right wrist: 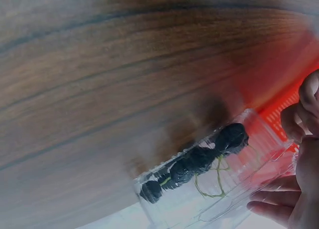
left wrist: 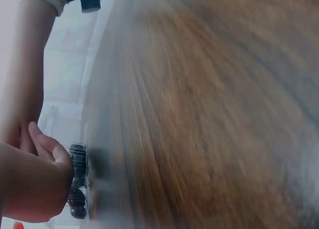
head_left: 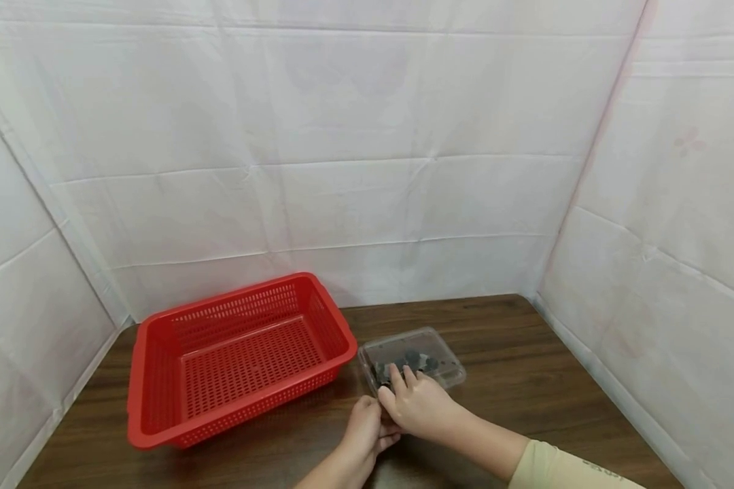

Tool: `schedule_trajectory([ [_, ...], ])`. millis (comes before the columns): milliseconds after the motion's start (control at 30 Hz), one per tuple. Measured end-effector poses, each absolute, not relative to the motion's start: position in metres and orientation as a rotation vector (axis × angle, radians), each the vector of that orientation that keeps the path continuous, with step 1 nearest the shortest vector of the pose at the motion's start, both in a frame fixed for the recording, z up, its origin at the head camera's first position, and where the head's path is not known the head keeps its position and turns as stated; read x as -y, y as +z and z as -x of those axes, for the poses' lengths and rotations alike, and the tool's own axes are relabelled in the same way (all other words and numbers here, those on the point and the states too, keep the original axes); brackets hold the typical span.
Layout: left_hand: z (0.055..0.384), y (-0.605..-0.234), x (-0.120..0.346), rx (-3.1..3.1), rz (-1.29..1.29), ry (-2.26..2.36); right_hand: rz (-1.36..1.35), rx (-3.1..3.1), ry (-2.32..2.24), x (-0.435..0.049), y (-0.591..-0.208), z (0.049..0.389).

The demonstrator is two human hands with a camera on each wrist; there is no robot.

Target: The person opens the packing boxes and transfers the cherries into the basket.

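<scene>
A clear plastic box point(head_left: 448, 370) lies on the table, holding dark grapes point(right wrist: 232, 138) with thin green stems point(right wrist: 212, 194). My left hand point(head_left: 365, 426) is at the box's near left corner, its fingers curled at the edge and seeming to pinch it. Over the same corner, my right hand point(head_left: 421, 405) rests its spread, fairly straight fingers on the top. The two hands are side by side and nearly touch. Exactly what the fingertips grip at the corner is hidden. In the left wrist view, the grapes point(left wrist: 78, 159) show just beyond the left hand.
A red perforated plastic basket point(head_left: 247, 399) stands left of the box, with nothing seen inside. The brown wooden table point(head_left: 514, 367) extends to the right. White cloth walls point(head_left: 355, 204) surround its back and sides.
</scene>
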State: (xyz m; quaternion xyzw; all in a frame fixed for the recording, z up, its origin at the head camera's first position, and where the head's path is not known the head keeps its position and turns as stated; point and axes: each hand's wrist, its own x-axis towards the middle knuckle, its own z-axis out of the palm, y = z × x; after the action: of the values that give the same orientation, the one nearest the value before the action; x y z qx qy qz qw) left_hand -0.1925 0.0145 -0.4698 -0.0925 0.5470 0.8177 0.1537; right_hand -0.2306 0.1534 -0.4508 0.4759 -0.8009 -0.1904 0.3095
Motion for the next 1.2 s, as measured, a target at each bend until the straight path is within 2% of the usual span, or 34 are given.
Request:
schedule_trajectory([
  [367,0.191,-0.472,-0.007,-1.688,0.263,2.252,-1.236,2.033,-0.345,-0.154,-0.455,0.232],
  [1200,0.203,-0.472,0.004,-1.782,0.233,2.282,-1.233,1.909,-0.285,-0.169,-0.457,0.234],
])
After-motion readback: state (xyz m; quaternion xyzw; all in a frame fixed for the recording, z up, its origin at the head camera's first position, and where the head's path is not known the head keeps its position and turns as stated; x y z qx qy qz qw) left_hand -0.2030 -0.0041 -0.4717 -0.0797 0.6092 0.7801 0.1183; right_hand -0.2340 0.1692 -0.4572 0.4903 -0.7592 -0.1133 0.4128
